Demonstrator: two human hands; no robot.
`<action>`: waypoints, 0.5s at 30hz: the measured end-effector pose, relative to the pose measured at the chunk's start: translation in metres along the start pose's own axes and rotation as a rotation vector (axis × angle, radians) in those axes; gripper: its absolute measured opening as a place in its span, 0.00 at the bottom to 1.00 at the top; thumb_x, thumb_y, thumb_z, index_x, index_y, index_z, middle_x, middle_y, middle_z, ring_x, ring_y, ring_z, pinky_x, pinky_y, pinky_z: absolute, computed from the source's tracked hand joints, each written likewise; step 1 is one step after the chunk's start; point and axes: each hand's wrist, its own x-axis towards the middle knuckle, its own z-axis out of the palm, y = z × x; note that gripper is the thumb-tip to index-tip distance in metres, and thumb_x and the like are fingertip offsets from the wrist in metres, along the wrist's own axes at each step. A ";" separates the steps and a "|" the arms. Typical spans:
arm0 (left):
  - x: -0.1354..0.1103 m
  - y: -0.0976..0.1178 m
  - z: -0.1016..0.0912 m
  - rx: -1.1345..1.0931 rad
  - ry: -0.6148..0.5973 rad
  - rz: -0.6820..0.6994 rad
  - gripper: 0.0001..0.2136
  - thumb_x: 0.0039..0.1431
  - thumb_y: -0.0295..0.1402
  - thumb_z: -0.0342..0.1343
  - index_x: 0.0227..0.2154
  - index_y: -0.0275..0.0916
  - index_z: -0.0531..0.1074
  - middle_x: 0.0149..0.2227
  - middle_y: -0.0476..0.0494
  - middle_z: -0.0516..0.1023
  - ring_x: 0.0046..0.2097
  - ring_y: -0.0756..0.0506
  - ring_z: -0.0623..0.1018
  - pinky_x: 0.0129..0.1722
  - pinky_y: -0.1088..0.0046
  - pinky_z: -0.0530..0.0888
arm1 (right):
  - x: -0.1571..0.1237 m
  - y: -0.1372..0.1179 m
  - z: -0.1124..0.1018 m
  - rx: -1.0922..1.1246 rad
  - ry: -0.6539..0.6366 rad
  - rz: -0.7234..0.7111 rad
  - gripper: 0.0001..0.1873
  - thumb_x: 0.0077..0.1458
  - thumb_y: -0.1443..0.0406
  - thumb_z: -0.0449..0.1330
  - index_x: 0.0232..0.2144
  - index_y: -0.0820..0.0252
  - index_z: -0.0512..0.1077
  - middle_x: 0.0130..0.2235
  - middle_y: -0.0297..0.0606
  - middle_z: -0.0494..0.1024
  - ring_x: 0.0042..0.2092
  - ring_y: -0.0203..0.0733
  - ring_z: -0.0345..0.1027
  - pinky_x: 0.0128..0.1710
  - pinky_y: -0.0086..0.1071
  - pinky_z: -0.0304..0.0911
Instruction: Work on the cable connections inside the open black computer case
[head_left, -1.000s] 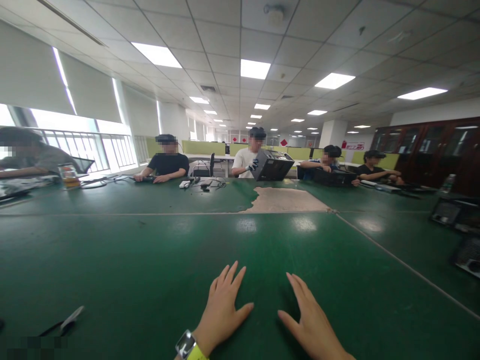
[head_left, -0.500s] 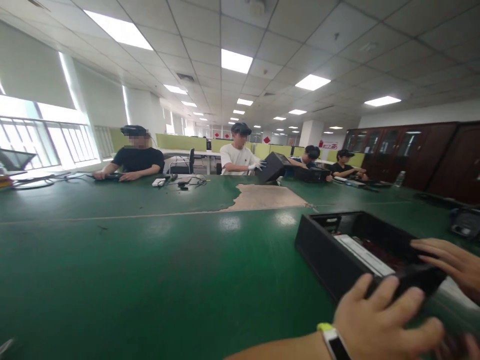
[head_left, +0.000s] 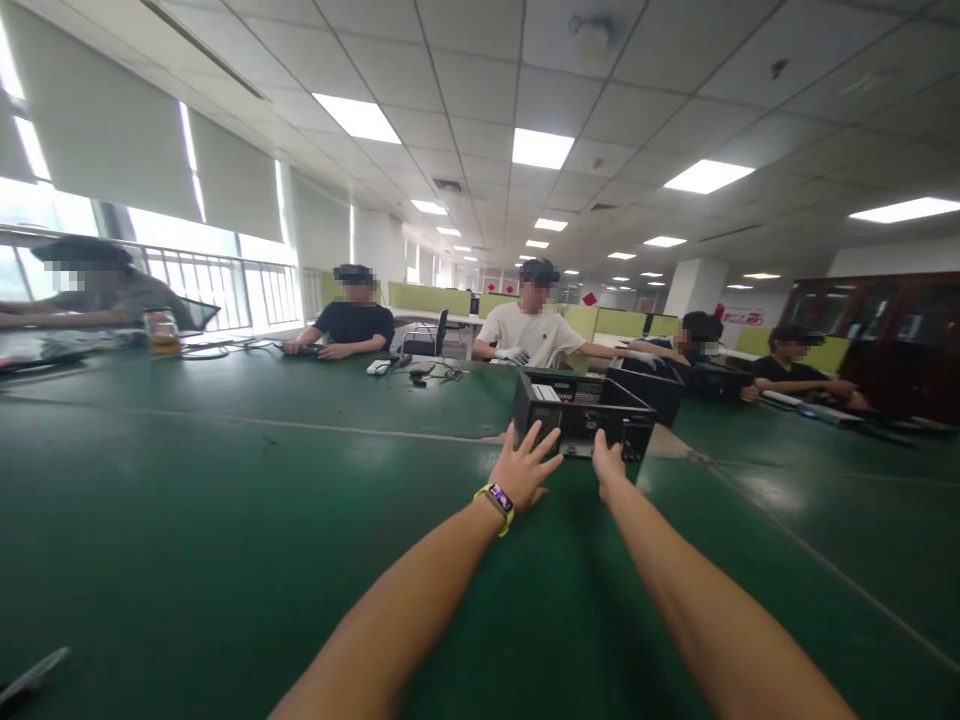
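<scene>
A black open-topped computer case (head_left: 581,425) stands across the green table, its near side facing me. Both of my arms are stretched out toward it. My left hand (head_left: 523,468), with a yellow-green banded watch (head_left: 499,500) on the wrist, has its fingers spread at the left part of that side. At the right part, my right hand (head_left: 609,464) is seen edge-on with its fingers extended toward the case. Neither hand wraps around it. Whether the fingertips press on the metal is hard to tell. A light-coloured part (head_left: 546,393) shows inside the case.
Behind the case, a person in a white shirt (head_left: 534,330) wearing gloves reaches toward another black case (head_left: 656,385). More people sit along the far side. Cables and small devices (head_left: 420,372) lie there. A jar (head_left: 162,332) stands at left. Table seams (head_left: 795,530) cross the surface.
The computer case has moved from near right to farther away, close to the middle. Both my hands have moved forward with it, and my view has turned.
</scene>
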 end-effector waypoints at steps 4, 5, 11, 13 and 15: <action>-0.026 0.003 -0.003 -0.013 -0.131 -0.100 0.35 0.47 0.42 0.62 0.59 0.47 0.57 0.68 0.41 0.39 0.66 0.31 0.39 0.57 0.35 0.44 | -0.008 -0.008 0.025 0.050 -0.091 0.022 0.32 0.59 0.47 0.47 0.59 0.58 0.54 0.60 0.48 0.57 0.58 0.51 0.55 0.56 0.53 0.52; -0.027 0.005 -0.005 -0.040 -0.160 -0.119 0.34 0.48 0.41 0.62 0.59 0.48 0.56 0.68 0.42 0.39 0.66 0.32 0.38 0.58 0.36 0.42 | -0.012 -0.007 0.026 0.060 -0.106 0.019 0.33 0.59 0.47 0.46 0.60 0.58 0.54 0.60 0.48 0.56 0.58 0.51 0.55 0.57 0.53 0.52; -0.018 0.017 -0.026 -0.210 -0.335 -0.292 0.16 0.53 0.40 0.56 0.43 0.40 0.74 0.50 0.34 0.74 0.52 0.36 0.70 0.49 0.54 0.66 | -0.049 -0.001 0.010 0.102 -0.250 -0.091 0.28 0.58 0.49 0.48 0.49 0.65 0.66 0.51 0.50 0.70 0.49 0.47 0.67 0.47 0.41 0.63; -0.032 0.031 -0.043 -0.261 -0.371 -0.355 0.15 0.57 0.43 0.50 0.32 0.39 0.77 0.34 0.38 0.79 0.38 0.42 0.76 0.36 0.66 0.70 | -0.081 0.013 -0.006 0.116 -0.355 -0.163 0.23 0.57 0.50 0.50 0.37 0.65 0.72 0.38 0.46 0.76 0.37 0.43 0.72 0.36 0.34 0.65; -0.061 0.050 -0.066 -0.330 -0.363 -0.394 0.17 0.58 0.45 0.47 0.28 0.42 0.77 0.28 0.45 0.78 0.32 0.47 0.75 0.30 0.73 0.67 | -0.121 0.041 -0.027 0.121 -0.457 -0.260 0.22 0.54 0.50 0.53 0.26 0.63 0.71 0.26 0.39 0.75 0.27 0.40 0.69 0.27 0.30 0.62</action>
